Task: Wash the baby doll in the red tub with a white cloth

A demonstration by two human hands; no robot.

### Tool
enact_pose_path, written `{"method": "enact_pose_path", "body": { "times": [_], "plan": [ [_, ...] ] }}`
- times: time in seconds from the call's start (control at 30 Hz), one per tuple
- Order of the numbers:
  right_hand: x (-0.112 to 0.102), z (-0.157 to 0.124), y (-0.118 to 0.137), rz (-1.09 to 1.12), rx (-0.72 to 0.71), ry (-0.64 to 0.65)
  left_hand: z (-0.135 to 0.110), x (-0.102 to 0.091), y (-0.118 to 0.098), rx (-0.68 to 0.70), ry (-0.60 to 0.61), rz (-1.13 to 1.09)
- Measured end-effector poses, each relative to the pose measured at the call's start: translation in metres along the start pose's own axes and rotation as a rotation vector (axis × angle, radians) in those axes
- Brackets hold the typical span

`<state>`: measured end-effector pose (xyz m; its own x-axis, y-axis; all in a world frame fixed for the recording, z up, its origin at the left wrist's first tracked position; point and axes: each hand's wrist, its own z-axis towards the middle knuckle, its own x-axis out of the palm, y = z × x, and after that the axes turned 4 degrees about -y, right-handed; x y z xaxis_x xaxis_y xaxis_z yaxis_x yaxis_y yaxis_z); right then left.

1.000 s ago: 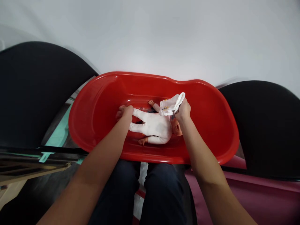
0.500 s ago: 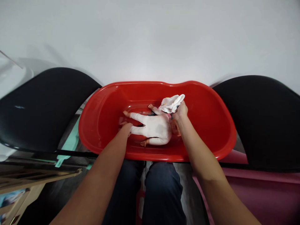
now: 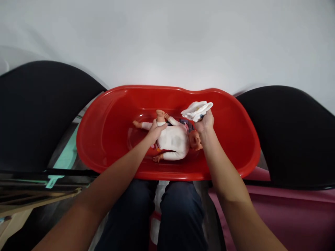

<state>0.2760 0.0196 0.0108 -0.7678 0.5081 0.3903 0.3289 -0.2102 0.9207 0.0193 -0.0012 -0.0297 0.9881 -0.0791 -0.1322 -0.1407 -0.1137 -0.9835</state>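
A baby doll [image 3: 173,138] in white clothing lies in a red baby bathtub [image 3: 104,160], its head towards the right. My left hand [image 3: 156,131] is closed round one of the doll's legs, which is bent up with the bare foot [image 3: 160,113] raised. My right hand [image 3: 206,122] grips a folded white cloth [image 3: 196,110] above the tub, near the doll's head [image 3: 195,140]. The doll's other leg lies stretched out to the left. Part of its head is hidden behind my right wrist.
Black chair seats flank the tub, one on the left [image 3: 39,115] and one on the right [image 3: 293,136]. A white surface [image 3: 162,42] rises behind it. My knees [image 3: 180,209] are below the near rim. Pink material [image 3: 288,216] lies at lower right, a wooden frame [image 3: 39,202] at lower left.
My left hand has moved right and up, bending the doll's near leg over its body. My right hand has lifted the cloth slightly up and right, uncovering more of the doll's head.
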Motion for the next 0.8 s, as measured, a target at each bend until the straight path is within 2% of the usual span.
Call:
{"method": "enact_pose_path", "body": {
  "times": [0.07, 0.13, 0.2, 0.3, 0.37, 0.4, 0.5, 0.7, 0.8],
  "plan": [
    [0.008, -0.011, 0.012, 0.034, -0.075, -0.061, -0.004, 0.007, -0.003, 0.111, 0.048, 0.105],
    [0.020, -0.028, 0.021, -0.055, -0.216, -0.022, -0.005, 0.011, -0.003, 0.207, 0.013, 0.234],
    [0.033, -0.049, 0.023, -0.278, -0.361, 0.153, -0.006, 0.012, 0.000, 0.238, -0.027, 0.334],
    [0.048, -0.075, 0.010, -0.655, -0.550, 0.551, -0.005, 0.013, 0.009, 0.320, 0.015, 0.401],
    [0.051, -0.082, -0.004, -0.800, -0.651, 0.673, -0.005, 0.013, 0.014, 0.402, 0.057, 0.419],
    [0.051, -0.082, -0.011, -0.833, -0.676, 0.682, -0.005, 0.014, 0.016, 0.435, 0.075, 0.427],
    [0.049, -0.077, -0.020, -0.829, -0.614, 0.624, -0.004, 0.012, 0.015, 0.477, 0.122, 0.458],
    [0.052, -0.077, -0.004, -0.833, -0.160, 0.626, -0.009, 0.008, 0.004, 0.361, 0.200, 0.365],
    [0.056, -0.082, -0.001, -0.969, -0.170, 0.582, -0.011, 0.008, 0.004, 0.349, 0.222, 0.324]
  ]
}}
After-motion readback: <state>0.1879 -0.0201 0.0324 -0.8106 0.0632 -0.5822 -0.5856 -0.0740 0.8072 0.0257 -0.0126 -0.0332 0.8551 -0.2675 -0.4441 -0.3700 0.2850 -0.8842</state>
